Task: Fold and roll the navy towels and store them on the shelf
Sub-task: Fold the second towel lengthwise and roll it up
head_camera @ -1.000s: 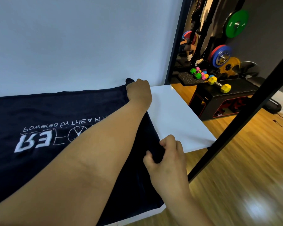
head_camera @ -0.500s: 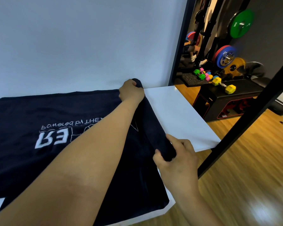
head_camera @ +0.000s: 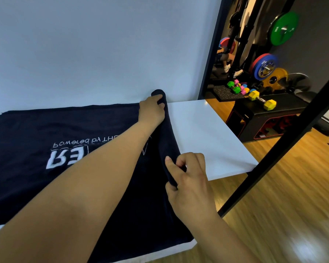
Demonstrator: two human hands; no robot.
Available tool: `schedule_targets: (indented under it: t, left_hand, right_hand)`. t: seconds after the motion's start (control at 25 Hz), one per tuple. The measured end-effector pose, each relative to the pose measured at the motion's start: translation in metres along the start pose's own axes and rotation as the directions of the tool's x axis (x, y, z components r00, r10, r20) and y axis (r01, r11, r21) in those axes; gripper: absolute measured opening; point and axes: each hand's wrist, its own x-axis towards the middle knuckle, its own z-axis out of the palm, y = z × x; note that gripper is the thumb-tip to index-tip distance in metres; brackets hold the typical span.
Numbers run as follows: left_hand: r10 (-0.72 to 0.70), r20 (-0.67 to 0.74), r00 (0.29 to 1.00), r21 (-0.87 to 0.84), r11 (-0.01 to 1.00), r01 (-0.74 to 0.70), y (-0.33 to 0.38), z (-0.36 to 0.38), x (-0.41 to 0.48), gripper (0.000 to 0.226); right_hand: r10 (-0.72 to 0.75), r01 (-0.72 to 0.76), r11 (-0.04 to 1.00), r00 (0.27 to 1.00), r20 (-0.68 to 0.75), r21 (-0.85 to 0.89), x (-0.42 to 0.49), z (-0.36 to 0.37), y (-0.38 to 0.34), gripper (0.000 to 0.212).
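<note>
**Head view.** The navy towel [head_camera: 36, 186] lies spread flat on the white counter [head_camera: 207, 133]. Its white lettering [head_camera: 66, 158] reads upside down to you, and its far edge runs along the wall [head_camera: 84, 54]. The towel's right-hand edge is curled into a narrow roll [head_camera: 169, 137] that runs from the wall toward you.

Your left hand [head_camera: 151, 111], with its arm crossing over the cloth, curls its fingers round the far end of the roll, just beside the wall. Your right hand [head_camera: 190, 179] pinches the near end of the roll between thumb and bent fingers. Bare counter shows to the right of the roll, and a black post [head_camera: 273, 152] stands at the counter's near right corner.

**Handling (judged).** The cloth looks soft, limp and light, with no stiffness of its own, so the roll will probably sag or loosen wherever it is unsupported. It is neither fragile nor slippery. Hold it where you do now, at the two ends of the roll. Turn both ends evenly or the roll is likely to come out cone-shaped. The flat part should drag easily on the smooth counter, so watch the near corner, which lies close to the front edge.
</note>
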Motion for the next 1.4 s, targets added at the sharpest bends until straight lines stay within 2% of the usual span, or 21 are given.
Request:
schedule_targets:
  t: [0.08, 0.2, 0.28, 0.36, 0.44, 0.56, 0.68, 0.76, 0.84, 0.88, 0.96, 1.0, 1.12, 1.2, 1.28, 1.4]
  left_hand:
    - [0.150, 0.047, 0.988, 0.228, 0.961, -0.156, -0.002, 0.000, -0.003, 0.036]
    - [0.311, 0.118, 0.943, 0.554, 0.768, -0.322, -0.011, -0.005, 0.006, 0.036]
    - [0.374, 0.240, 0.896, 0.614, 0.657, -0.438, -0.011, -0.008, 0.014, 0.036]
    - [0.283, 0.318, 0.905, 0.545, 0.726, -0.419, -0.007, -0.015, 0.014, 0.030]
    - [0.193, 0.338, 0.921, 0.511, 0.784, -0.352, -0.014, -0.025, 0.017, 0.031]
    - [0.060, 0.341, 0.938, 0.488, 0.842, -0.231, -0.024, -0.039, 0.017, 0.041]
    - [0.016, 0.310, 0.951, 0.448, 0.880, -0.161, -0.003, -0.038, 0.011, 0.045]
    - [-0.015, 0.275, 0.961, 0.447, 0.887, -0.114, 0.011, -0.029, 0.006, 0.044]
    - [-0.063, 0.280, 0.958, 0.444, 0.893, -0.071, 0.014, -0.019, 0.005, 0.028]
    - [-0.089, 0.282, 0.955, 0.436, 0.899, -0.045, 0.013, -0.018, 0.004, 0.022]
    - [-0.111, 0.287, 0.951, 0.407, 0.913, -0.016, 0.010, -0.017, 0.004, 0.028]
    - [-0.116, 0.283, 0.952, 0.395, 0.919, -0.006, 0.008, -0.015, 0.003, 0.035]
    - [-0.109, 0.256, 0.960, 0.343, 0.939, 0.015, 0.002, -0.010, 0.002, 0.046]
    - [-0.089, 0.266, 0.960, 0.268, 0.963, 0.015, -0.005, -0.014, 0.004, 0.057]
    - [-0.051, 0.286, 0.957, 0.218, 0.976, -0.013, -0.012, -0.020, 0.002, 0.066]
    - [-0.008, 0.325, 0.946, 0.289, 0.953, -0.092, -0.009, -0.015, 0.003, 0.060]
  right_hand:
    - [-0.019, 0.019, 1.000, 0.999, 0.025, -0.009, 0.000, -0.002, 0.000, 0.067]
    - [-0.080, 0.105, 0.982, 0.984, 0.159, -0.158, 0.003, -0.001, 0.002, 0.076]
    - [-0.078, 0.138, 0.967, 0.960, 0.269, -0.213, 0.007, 0.000, 0.001, 0.089]
    - [-0.100, 0.189, 0.951, 0.937, 0.336, -0.243, 0.008, 0.000, -0.006, 0.088]
    - [-0.147, 0.258, 0.923, 0.922, 0.359, -0.287, 0.008, 0.002, -0.016, 0.067]
    - [-0.111, 0.326, 0.854, 0.876, 0.470, -0.405, 0.015, -0.009, -0.043, 0.045]
    - [-0.144, 0.456, 0.802, 0.775, 0.615, -0.386, 0.020, -0.014, -0.051, 0.048]
    - [-0.174, 0.455, 0.815, 0.782, 0.598, -0.359, 0.019, -0.017, -0.054, 0.044]
    - [-0.202, 0.332, 0.919, 0.860, 0.469, -0.213, 0.017, -0.018, -0.047, 0.035]
    - [-0.173, 0.206, 0.977, 0.915, 0.363, -0.054, 0.018, -0.022, -0.043, 0.031]
    - [0.017, -0.061, 0.975, 0.979, 0.202, 0.214, 0.026, -0.029, -0.028, 0.022]
    - [0.117, -0.160, 0.954, 0.978, 0.174, 0.256, 0.030, -0.030, -0.019, 0.023]
    - [0.341, -0.406, 0.886, 0.898, 0.277, 0.225, 0.025, -0.026, -0.013, 0.056]
    - [0.344, -0.388, 0.916, 0.891, 0.297, 0.104, 0.018, -0.020, -0.022, 0.059]
    - [0.299, -0.335, 0.939, 0.907, 0.296, 0.076, 0.013, -0.015, -0.027, 0.058]
    - [0.291, -0.325, 0.941, 0.922, 0.256, 0.097, 0.011, -0.011, -0.022, 0.061]
